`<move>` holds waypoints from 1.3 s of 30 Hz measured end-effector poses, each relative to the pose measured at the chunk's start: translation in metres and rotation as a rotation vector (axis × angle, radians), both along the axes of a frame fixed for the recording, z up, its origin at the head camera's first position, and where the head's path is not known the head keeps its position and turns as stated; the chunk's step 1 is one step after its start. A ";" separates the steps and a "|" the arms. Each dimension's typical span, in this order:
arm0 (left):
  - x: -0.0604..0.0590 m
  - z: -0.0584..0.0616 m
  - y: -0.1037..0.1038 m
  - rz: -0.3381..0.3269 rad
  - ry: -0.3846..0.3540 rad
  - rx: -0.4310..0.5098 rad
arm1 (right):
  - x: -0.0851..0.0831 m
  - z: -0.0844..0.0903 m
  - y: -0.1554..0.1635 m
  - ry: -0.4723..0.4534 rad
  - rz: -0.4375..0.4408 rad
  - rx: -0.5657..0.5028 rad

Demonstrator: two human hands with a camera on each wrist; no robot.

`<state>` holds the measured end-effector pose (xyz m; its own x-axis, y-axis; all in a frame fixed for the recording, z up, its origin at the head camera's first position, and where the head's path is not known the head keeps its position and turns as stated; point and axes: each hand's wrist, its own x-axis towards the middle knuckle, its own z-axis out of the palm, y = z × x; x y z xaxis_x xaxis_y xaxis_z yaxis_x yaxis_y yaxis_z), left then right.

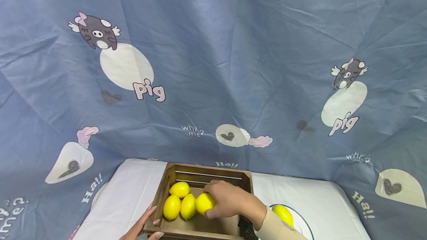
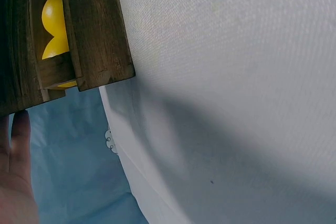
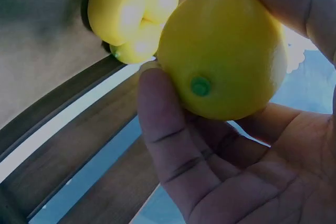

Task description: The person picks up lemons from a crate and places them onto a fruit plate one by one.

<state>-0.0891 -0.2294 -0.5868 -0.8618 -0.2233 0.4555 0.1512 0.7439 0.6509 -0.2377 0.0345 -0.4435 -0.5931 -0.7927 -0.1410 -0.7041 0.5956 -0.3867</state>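
Note:
A yellow lemon with a green stem tip is gripped between the thumb and fingers of my right hand. The hand is inside the wooden crate, over its floor. Three more lemons lie together at the crate's left side, just left of the held one. My left hand rests at the crate's front left corner, fingertips on the side wall and thumb by the front edge. In the left wrist view, fingers touch the crate's wooden edge, and lemons show through the slats.
Right of the crate, a white plate with a dark rim bears another lemon, partly behind my right sleeve. A white cloth covers the table. Behind it hangs a blue curtain printed with pigs. Something black sits at the crate's front right corner.

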 end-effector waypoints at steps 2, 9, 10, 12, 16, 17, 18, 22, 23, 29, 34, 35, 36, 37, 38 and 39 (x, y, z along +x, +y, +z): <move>0.000 -0.001 0.000 -0.013 0.001 0.024 | 0.000 0.000 0.004 0.005 -0.006 -0.015; 0.001 0.000 0.000 -0.021 0.017 0.039 | 0.006 0.001 0.014 0.009 -0.062 -0.058; 0.001 0.001 0.001 -0.021 0.011 0.046 | 0.007 0.001 0.015 0.004 -0.069 -0.066; 0.002 0.004 0.002 -0.015 -0.010 0.058 | 0.008 0.001 0.018 -0.008 -0.082 -0.085; 0.003 0.010 0.003 0.008 -0.058 0.081 | 0.011 0.001 0.022 -0.032 -0.096 -0.134; 0.003 0.011 0.004 0.013 -0.071 0.079 | 0.012 0.001 0.023 -0.034 -0.095 -0.147; 0.003 0.011 0.004 0.015 -0.082 0.078 | 0.013 0.001 0.024 -0.034 -0.094 -0.159; 0.003 0.008 0.003 -0.010 -0.098 0.093 | 0.017 0.000 0.029 -0.013 -0.097 -0.192; 0.003 0.007 0.003 -0.012 -0.094 0.095 | 0.018 0.000 0.030 -0.009 -0.100 -0.197; 0.005 0.007 0.004 0.034 -0.095 0.077 | 0.023 0.001 0.038 -0.019 -0.114 -0.230; 0.006 0.010 0.005 0.070 -0.105 0.057 | 0.024 0.001 0.046 -0.019 -0.101 -0.278; 0.006 0.010 0.005 0.075 -0.105 0.054 | 0.025 0.001 0.047 -0.020 -0.102 -0.282; 0.006 0.010 0.005 0.082 -0.106 0.045 | 0.025 0.001 0.049 -0.021 -0.106 -0.285; 0.006 0.010 0.006 0.083 -0.105 0.042 | 0.025 0.000 0.051 -0.022 -0.112 -0.288; 0.006 0.011 0.006 0.085 -0.105 0.037 | 0.026 0.000 0.053 -0.026 -0.118 -0.292; 0.006 0.011 0.006 0.085 -0.106 0.034 | 0.027 -0.001 0.055 -0.029 -0.128 -0.295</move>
<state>-0.0834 -0.2233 -0.5758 -0.8822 -0.3112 0.3533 0.0177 0.7280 0.6853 -0.2109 0.0896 -0.4441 -0.6895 -0.7213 0.0656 -0.6171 0.5377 -0.5746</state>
